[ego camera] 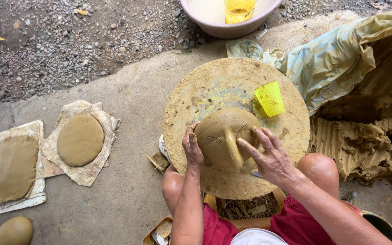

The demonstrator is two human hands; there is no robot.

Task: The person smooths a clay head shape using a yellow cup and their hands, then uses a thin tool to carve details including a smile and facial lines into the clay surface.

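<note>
A rounded lump of wet tan clay (221, 134) with a raised ridge sits on a round clay-smeared wheel board (191, 95) between my knees. My left hand (192, 147) cups the lump's left side, thumb against it. On the right side, my right hand (268, 156) presses the clay with spread fingers. A small yellow plastic scraper (269, 98) lies on the board just beyond the lump.
A pink basin (223, 25) holding a yellow cup (238, 9) stands at the top. A big heap of raw clay (364, 145) under plastic sheet (341, 54) lies right. Flat clay discs (80, 139) on paper and clay balls (13, 230) lie left.
</note>
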